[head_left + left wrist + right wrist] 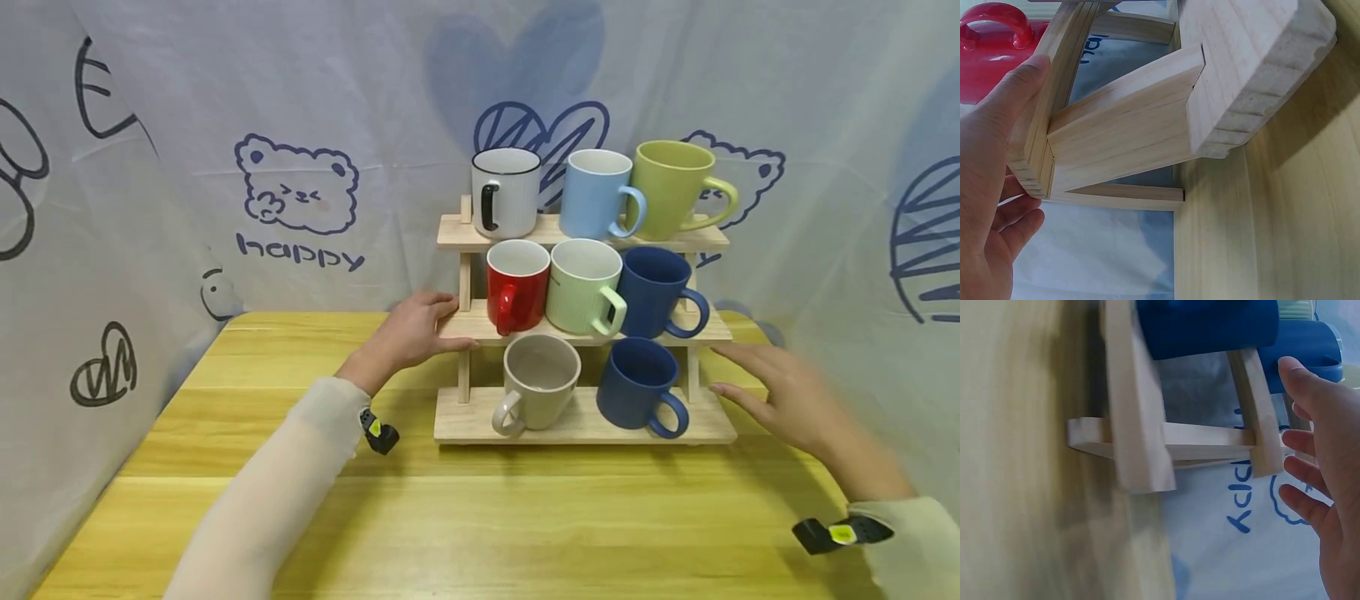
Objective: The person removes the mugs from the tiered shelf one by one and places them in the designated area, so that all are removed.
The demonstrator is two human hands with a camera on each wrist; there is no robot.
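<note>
In the head view a three-tier wooden display stand (457, 425) holds several mugs. My left hand (408, 333) grips the left end of its middle shelf. The left wrist view shows the thumb (1019, 84) against the shelf's front edge and the fingers (1019, 222) curled behind its end. Off the stand's right side hovers my right hand (787, 396), its fingers spread and slightly bent. Nearest to it are the blue mug (656, 292) on the middle shelf and another blue mug (637, 387) on the bottom shelf. The right wrist view shows nothing in that hand (1335, 444).
A white mug (506, 196), a light blue mug (595, 196) and a yellow-green mug (667, 192) stand on top. Red (517, 283) and pale green (581, 287) mugs share the middle shelf; a beige mug (542, 383) sits below. Printed cloth (300, 83) hangs behind the wooden table (480, 533).
</note>
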